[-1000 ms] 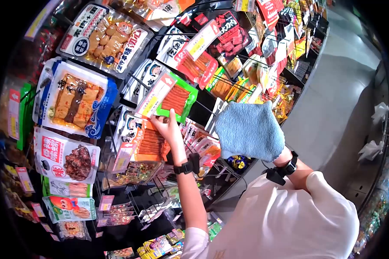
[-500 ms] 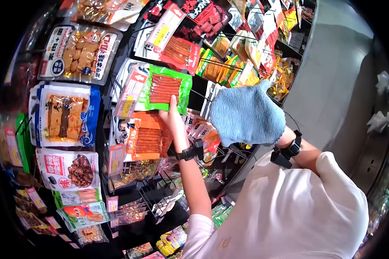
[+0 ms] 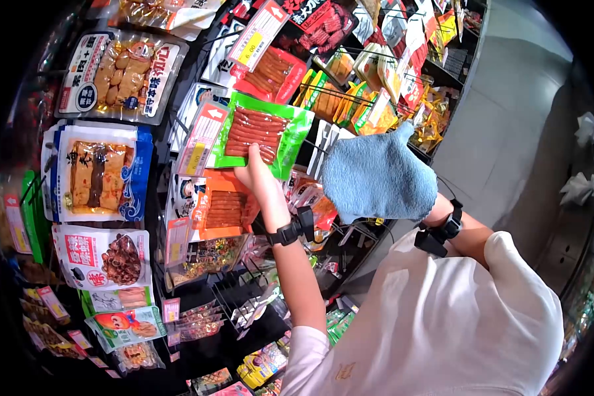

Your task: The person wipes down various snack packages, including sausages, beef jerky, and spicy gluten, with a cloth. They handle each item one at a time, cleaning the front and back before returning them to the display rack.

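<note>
The left hand has its fingers pinched on the lower edge of the green sausage packet, tilted out from the snack rack above an orange packet. The right hand, its fingers hidden in a blue cleaning mitt, hovers just beside it, so any wiping looks not yet begun.

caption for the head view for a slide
Left hand holds a green sausage packet; right hand wears a blue mitt.

Bright even store light; fisheye bends edges into black vignette.
</note>
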Demonstrator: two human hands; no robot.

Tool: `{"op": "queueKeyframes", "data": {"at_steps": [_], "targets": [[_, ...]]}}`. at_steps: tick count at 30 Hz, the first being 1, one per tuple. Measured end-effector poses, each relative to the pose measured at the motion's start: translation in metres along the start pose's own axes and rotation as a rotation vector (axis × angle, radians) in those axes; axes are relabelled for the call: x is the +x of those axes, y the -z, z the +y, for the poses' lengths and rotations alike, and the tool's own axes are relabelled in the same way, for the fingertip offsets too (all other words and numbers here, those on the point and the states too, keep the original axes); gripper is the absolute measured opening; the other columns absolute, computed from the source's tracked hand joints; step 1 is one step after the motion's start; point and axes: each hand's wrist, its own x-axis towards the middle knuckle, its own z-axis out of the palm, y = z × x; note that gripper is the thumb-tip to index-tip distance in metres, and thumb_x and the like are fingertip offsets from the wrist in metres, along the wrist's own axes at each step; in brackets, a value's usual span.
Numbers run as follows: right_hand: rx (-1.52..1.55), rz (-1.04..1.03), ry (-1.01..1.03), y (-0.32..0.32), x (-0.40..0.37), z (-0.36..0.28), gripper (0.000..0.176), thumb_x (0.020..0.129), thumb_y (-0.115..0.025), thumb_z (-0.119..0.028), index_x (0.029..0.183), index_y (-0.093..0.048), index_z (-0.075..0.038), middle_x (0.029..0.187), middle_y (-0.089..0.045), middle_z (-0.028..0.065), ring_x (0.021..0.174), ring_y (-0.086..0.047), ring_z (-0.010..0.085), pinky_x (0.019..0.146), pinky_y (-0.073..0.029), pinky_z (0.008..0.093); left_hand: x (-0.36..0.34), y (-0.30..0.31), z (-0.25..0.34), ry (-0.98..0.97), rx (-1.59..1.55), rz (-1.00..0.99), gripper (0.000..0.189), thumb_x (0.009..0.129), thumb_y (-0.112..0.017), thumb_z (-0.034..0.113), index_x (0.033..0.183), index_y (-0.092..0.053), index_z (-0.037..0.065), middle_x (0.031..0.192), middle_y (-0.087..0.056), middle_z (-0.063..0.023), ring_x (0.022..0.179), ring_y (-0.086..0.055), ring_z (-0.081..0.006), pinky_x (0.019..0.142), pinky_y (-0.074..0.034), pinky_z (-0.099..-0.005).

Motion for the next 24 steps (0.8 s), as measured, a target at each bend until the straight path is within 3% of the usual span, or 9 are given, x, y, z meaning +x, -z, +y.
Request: {"op": "queueKeyframes", "data": {"at_steps": [7,9,18,24], "targets": [[-0.049,0.013,-0.022,0.004,-0.005,0.013,0.049,0.092,-0.042,-0.038,0.134,-0.041,-0.014,0.135,-0.044,0.0044,0.119,-0.043,0.0204,0.098,-0.029,0.0554,-0.004,0.023,-0.001,-0.042,0.127,-0.079,0.033,0.086,-0.052,0.001,0.117,-0.049,-0.009,0.116,-0.055,-0.0106,0.099,-0.056,-0.0166,0.088,-0.044,-0.0312],[-0.087,-0.042,0.056,0.003,-0.001,0.003,0.044,0.091,-0.045,-0.035,0.131,-0.045,-0.016,0.134,-0.045,0.0047,0.115,-0.044,0.0228,0.097,-0.027,0.0591,-0.01,0.022,0.01,-0.048,0.156,-0.087,0.033,0.086,-0.052,0.001,0.117,-0.049,-0.009,0.116,-0.055,-0.0104,0.099,-0.055,-0.0163,0.089,-0.043,-0.031],[-0.055,-0.138,0.047,-0.001,0.001,-0.023,0.046,0.093,-0.046,-0.028,0.135,-0.039,-0.01,0.137,-0.043,0.0061,0.121,-0.042,0.0193,0.104,-0.025,0.0419,-0.034,0.02,0.041,0.04,0.181,-0.072,0.032,0.084,-0.055,-0.002,0.116,-0.051,-0.007,0.114,-0.057,-0.01,0.1,-0.055,-0.0162,0.09,-0.042,-0.0309],[-0.039,-0.247,0.038,-0.003,-0.001,-0.048,0.049,0.094,-0.046,-0.024,0.138,-0.035,-0.006,0.139,-0.041,0.0069,0.125,-0.04,0.0169,0.109,-0.024,0.0305,-0.063,0.015,0.068,0.09,0.164,-0.077,0.042,0.082,-0.058,0.001,0.122,-0.046,-0.005,0.119,-0.055,-0.0107,0.104,-0.054,-0.018,0.092,-0.042,-0.033]]}}
